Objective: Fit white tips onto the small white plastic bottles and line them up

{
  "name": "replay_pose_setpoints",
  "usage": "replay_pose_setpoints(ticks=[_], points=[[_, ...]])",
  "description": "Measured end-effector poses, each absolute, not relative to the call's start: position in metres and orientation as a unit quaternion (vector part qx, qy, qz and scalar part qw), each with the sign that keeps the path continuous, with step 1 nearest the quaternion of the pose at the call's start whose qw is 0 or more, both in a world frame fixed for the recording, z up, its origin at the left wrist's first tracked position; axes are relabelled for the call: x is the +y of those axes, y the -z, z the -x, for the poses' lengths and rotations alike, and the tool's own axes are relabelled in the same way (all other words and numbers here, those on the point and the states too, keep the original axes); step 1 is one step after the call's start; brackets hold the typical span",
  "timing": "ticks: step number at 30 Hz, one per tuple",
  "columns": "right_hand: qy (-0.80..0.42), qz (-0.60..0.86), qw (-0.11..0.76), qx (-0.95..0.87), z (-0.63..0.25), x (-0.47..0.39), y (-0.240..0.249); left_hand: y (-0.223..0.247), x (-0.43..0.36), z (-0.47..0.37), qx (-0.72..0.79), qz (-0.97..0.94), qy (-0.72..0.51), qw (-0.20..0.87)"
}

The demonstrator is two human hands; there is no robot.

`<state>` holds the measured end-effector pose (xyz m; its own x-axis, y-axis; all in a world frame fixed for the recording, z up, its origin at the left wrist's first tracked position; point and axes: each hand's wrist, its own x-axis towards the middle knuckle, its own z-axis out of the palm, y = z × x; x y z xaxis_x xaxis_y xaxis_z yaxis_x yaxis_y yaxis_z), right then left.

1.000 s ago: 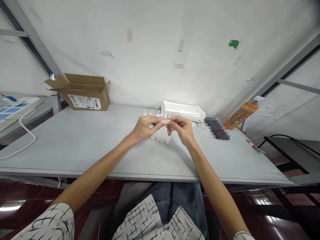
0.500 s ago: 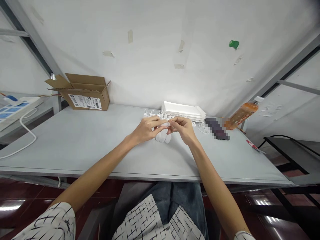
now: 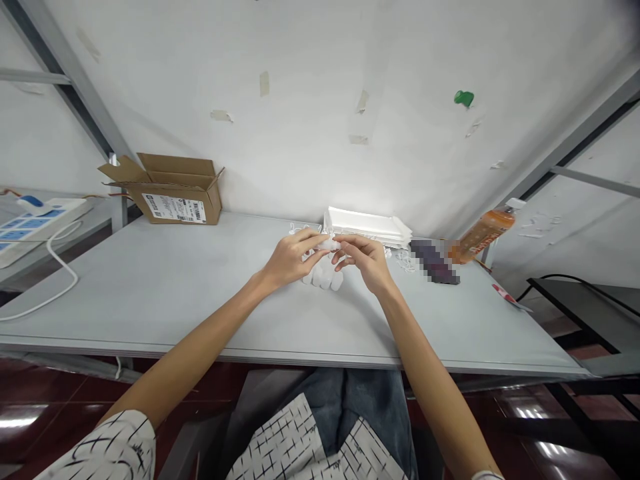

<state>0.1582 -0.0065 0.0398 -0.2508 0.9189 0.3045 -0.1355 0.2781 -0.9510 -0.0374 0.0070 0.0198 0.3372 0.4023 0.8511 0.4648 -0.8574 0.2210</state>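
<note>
Both hands meet above the middle of the table (image 3: pixel 165 287), pinching one small white translucent piece (image 3: pixel 329 245) between them. My left hand (image 3: pixel 293 257) is closed on its left side, thumb below and fingers above. From the right, my right hand (image 3: pixel 367 259) grips the other end with thumb and forefinger. The exact kind of the piece is too small to make out. Under the hands lie several white rounded pieces (image 3: pixel 324 275) in a cluster. More small white parts with thin loops (image 3: pixel 299 228) are behind, partly hidden by my fingers.
A stack of white trays (image 3: pixel 367 225) rests against the wall. To its right are white loops (image 3: pixel 406 260), a blurred-out dark object (image 3: pixel 434 261) and an orange drink bottle (image 3: pixel 484 233). An open cardboard box (image 3: pixel 175 193) stands back left, near a power strip (image 3: pixel 37 223).
The view has tilted slightly, so the scene sits a little lower. The fingers have shifted slightly around the white piece, which both hands still hold.
</note>
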Motion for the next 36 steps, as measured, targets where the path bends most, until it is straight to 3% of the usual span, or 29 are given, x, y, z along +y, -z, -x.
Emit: replay_pose_setpoints(ticks=[16, 36], points=[[-0.421, 0.326, 0.534, -0.657, -0.156, -0.005, -0.033, -0.016, 0.010, 0.038, -0.311, 0.815, 0.489, -0.021], [-0.431, 0.324, 0.529, -0.655, -0.154, -0.003, -0.029, -0.010, 0.004, 0.031, -0.318, 0.810, 0.476, 0.129]])
